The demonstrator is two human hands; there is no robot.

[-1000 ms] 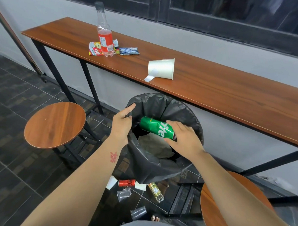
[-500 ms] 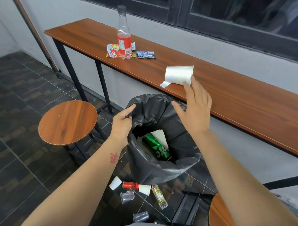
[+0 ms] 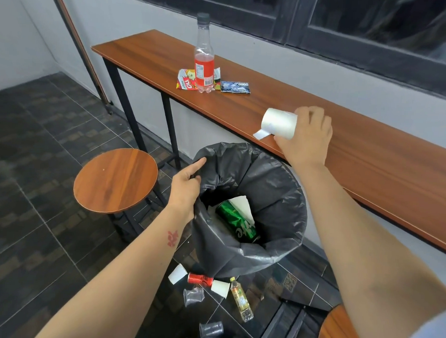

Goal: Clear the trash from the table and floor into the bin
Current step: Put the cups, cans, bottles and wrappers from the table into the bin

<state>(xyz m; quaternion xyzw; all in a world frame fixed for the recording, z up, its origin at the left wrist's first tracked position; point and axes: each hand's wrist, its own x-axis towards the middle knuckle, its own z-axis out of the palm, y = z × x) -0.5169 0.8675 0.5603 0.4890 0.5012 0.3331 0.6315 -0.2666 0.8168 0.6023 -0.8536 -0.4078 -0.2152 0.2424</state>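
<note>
Two hands engaged: right hand (image 3: 306,136) grips paper cup (image 3: 278,124) lying at table (image 3: 369,161) edge; left hand (image 3: 186,185) holds bin bag (image 3: 267,185) rim, bag between both hands. Risk: thin cup crushes or slips; rim sags, cup misses onto floor (image 3: 39,187).

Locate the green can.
Head view, centre: the green can lies inside the black bin bag, on white paper, just right of the left hand.

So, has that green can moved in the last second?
Yes. The green can went down: from the right hand, level with the rim of the bin, to lying deep inside it.
</note>
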